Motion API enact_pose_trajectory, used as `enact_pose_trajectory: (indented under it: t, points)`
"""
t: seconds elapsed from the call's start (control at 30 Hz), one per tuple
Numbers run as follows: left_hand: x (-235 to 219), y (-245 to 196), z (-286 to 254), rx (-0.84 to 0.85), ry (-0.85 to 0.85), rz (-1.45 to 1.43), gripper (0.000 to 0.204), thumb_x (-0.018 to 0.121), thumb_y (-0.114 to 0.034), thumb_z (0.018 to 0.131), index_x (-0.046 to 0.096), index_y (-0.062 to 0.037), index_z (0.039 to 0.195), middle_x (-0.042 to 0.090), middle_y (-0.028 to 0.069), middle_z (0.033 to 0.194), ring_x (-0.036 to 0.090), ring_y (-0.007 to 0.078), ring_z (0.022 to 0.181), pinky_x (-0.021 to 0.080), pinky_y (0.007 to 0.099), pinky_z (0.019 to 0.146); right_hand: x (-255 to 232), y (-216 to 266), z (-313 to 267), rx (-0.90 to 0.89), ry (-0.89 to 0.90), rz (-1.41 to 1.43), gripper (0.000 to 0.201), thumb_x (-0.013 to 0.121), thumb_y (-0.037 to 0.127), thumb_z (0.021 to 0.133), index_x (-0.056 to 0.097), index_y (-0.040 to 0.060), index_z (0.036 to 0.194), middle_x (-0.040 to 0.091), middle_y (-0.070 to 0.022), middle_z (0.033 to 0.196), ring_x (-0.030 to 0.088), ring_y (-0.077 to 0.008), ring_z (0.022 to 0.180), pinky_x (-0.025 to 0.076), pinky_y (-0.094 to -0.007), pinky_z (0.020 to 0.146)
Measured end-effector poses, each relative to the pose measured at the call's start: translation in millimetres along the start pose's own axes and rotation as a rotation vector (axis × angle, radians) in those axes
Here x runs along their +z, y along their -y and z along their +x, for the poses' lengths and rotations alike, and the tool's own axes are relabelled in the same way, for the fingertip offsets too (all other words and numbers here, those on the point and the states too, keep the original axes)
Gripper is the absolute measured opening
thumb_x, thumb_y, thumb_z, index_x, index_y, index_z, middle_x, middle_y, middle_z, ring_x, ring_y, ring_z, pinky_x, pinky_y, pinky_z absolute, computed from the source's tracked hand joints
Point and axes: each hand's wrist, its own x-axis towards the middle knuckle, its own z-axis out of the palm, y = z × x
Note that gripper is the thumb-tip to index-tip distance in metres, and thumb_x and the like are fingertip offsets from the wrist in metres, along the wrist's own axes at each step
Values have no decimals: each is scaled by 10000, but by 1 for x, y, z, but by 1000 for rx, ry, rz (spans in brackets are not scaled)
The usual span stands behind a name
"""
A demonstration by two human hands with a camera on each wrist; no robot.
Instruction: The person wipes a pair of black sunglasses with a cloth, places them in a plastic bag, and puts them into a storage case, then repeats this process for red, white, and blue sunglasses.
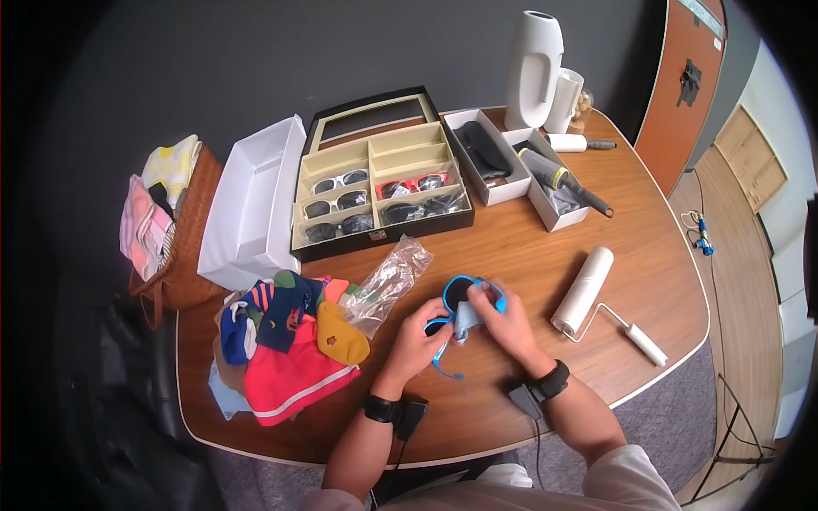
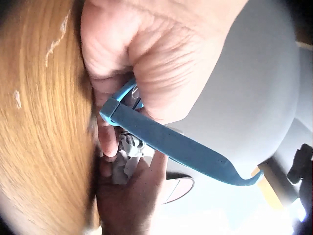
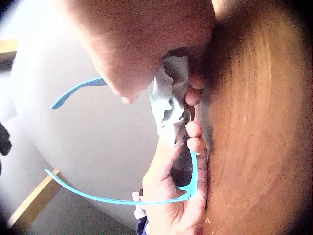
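Blue-framed sunglasses (image 1: 461, 280) with dark lenses are held between both hands above the table's near middle. The left hand (image 1: 412, 347) grips the frame by one lens, and its temple arm (image 2: 171, 142) sticks out in the left wrist view. At the other lens, the right hand (image 1: 509, 326) pinches a crumpled light grey-blue cloth (image 3: 171, 105) against the glasses. Fingertips of both hands nearly meet behind the cloth in the right wrist view. Part of the lenses is hidden by cloth and fingers.
Left of the hands lie a clear plastic bag (image 1: 392, 285) and a pile of socks and a red cloth (image 1: 294, 375). Behind stand a sunglasses case (image 1: 383, 238), a white bin (image 1: 247, 204) and boxes (image 1: 554, 220). Lint rollers (image 1: 584, 289) lie to the right.
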Motion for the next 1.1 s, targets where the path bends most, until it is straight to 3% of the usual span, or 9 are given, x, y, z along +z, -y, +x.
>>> enact_pose_trajectory:
  t: [0.13, 0.23, 0.33, 0.43, 0.53, 0.63, 0.73, 0.93, 1.1]
  points:
    - [-4, 10, 1, 32, -38, 30, 266, 539, 47, 925, 527, 40, 1191, 646, 87, 980, 675, 154, 863, 553, 277, 744, 3, -9, 3, -322, 33, -157, 280, 696, 226, 898, 609, -28, 976, 650, -87, 750, 596, -122, 613, 493, -301, 573]
    - [-1, 6, 1, 12, -59, -59, 272, 523, 49, 928, 510, 49, 1199, 644, 105, 984, 683, 181, 879, 570, 296, 755, -6, 2, 0, 8, 120, -122, 252, 683, 190, 904, 607, -29, 1002, 659, -97, 800, 593, -111, 608, 497, -296, 569]
    - [1, 5, 2, 23, -72, -88, 273, 512, 48, 933, 498, 57, 1206, 638, 127, 1000, 685, 206, 880, 583, 320, 762, -5, -4, 1, 31, 12, 14, 203, 664, 152, 914, 608, -29, 984, 658, -88, 801, 581, -106, 603, 494, -296, 568]
    - [0, 5, 3, 20, -67, -88, 265, 518, 41, 938, 500, 57, 1202, 630, 143, 1018, 682, 221, 878, 584, 333, 761, -4, -4, 1, 7, 1, 64, 155, 635, 113, 930, 619, -31, 982, 648, -71, 768, 574, -94, 607, 483, -288, 549]
    - [1, 3, 2, 8, -60, -86, 284, 519, 46, 935, 495, 57, 1217, 631, 144, 1020, 683, 220, 876, 585, 333, 763, -1, -20, 6, -182, 47, -19, 163, 653, 119, 927, 640, -31, 990, 652, -56, 769, 581, -81, 629, 486, -277, 555]
    - [1, 3, 2, 9, -59, -78, 307, 522, 50, 932, 491, 58, 1237, 632, 142, 1022, 682, 216, 877, 586, 332, 764, -3, 4, -2, -38, 136, 99, 181, 694, 138, 905, 664, -26, 975, 666, -54, 793, 594, -75, 671, 494, -265, 585]
    - [0, 4, 2, 24, -49, -56, 318, 527, 48, 932, 497, 59, 1248, 634, 133, 1025, 680, 206, 877, 586, 329, 765, -7, 19, -5, 97, 124, -37, 199, 730, 158, 879, 676, -23, 943, 675, -51, 803, 598, -75, 705, 497, -260, 623]
    - [0, 3, 1, 44, -38, -49, 299, 547, 32, 937, 533, 56, 1235, 642, 105, 1018, 682, 179, 867, 578, 307, 770, -7, 9, -2, -2, 92, 34, 217, 755, 168, 857, 654, -11, 929, 676, -47, 788, 600, -83, 708, 496, -257, 624]
    - [0, 5, -1, 47, -11, 32, 296, 560, 26, 941, 545, 45, 1236, 651, 79, 989, 687, 151, 850, 554, 271, 753, -5, 11, -2, -103, 69, -73, 267, 776, 211, 839, 626, 0, 902, 662, -46, 765, 596, -88, 707, 488, -261, 613]
